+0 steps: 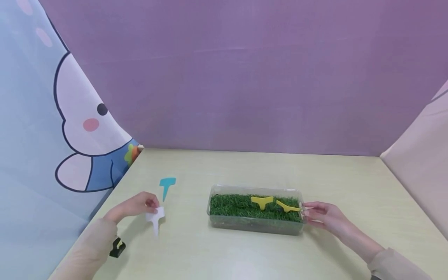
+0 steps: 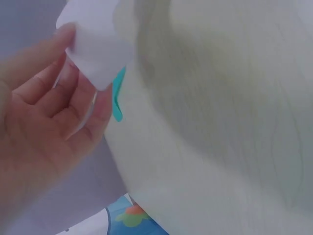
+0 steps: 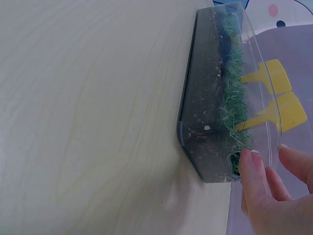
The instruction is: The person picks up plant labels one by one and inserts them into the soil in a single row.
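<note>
My left hand [image 1: 134, 207] pinches a white plant label [image 1: 155, 219] by its broad head, thumb and fingertips closed on it, with the pointed stem hanging down toward the pale wooden table [image 1: 245, 171]. In the left wrist view the same white label [image 2: 95, 49] sits between my thumb and fingers [image 2: 73, 105], held up off the tabletop. This label is well to the left of the clear plastic planter box [image 1: 255, 227], which I take as my landmark.

A teal plant label [image 1: 167, 186] lies flat on the table, left of the box and a little behind my left hand; its edge peeks out past my fingers in the left wrist view [image 2: 118, 95].

My right hand [image 1: 323, 216] rests against the right end of the box, fingers fairly straight and touching its rim, not wrapped round it. From the right wrist view my fingertips [image 3: 254, 174] lie on the clear end wall [image 3: 266, 122].

The box is filled with dark soil topped by green grass [image 1: 241, 206]. Two yellow plant labels stand in the grass toward the right half: one upright [image 1: 261, 201], the other [image 1: 287, 206] tilted, nearest my right hand. A small black clip [image 1: 117, 247] lies by my left sleeve, left of the box.
</note>
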`<state>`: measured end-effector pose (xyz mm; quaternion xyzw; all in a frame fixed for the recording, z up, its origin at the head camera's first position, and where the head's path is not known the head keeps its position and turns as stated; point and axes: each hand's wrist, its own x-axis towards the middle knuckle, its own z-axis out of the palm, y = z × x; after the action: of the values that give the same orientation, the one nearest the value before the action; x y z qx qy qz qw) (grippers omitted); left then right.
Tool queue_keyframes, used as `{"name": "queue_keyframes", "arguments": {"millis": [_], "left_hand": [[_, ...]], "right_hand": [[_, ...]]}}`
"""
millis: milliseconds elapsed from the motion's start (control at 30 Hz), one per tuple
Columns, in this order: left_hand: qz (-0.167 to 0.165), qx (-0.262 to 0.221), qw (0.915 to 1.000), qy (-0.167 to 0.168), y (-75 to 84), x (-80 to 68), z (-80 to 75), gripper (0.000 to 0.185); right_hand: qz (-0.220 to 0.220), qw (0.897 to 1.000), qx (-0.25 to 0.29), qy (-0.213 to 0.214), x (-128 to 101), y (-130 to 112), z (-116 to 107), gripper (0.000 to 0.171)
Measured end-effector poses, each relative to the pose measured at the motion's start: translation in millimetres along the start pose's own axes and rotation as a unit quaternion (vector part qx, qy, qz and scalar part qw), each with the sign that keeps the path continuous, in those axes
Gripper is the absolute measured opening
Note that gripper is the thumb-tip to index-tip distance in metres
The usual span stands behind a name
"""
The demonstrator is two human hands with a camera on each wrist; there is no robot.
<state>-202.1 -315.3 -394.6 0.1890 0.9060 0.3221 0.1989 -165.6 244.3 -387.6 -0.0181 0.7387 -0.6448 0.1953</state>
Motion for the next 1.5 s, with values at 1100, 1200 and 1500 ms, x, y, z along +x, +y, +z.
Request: {"name": "queue_keyframes", "arguments": {"millis": [1100,1200,1500], "left_hand": [[0.017,-0.063,0.9913,0.115,90.8,11.7,-1.5,0.023],[0.020,-0.061,0.9903,0.123,100.9,12.1,-0.3,0.021],[0.051,-0.062,0.9881,0.131,122.1,19.2,1.5,0.015]], "right_hand": [[0.002,1.000,0.011,-0.004,1,0,0,0.049],[0.004,1.000,0.008,-0.002,0,-1,0,0.050],[0.004,1.000,0.008,-0.003,0,-2,0,0.055]]}}
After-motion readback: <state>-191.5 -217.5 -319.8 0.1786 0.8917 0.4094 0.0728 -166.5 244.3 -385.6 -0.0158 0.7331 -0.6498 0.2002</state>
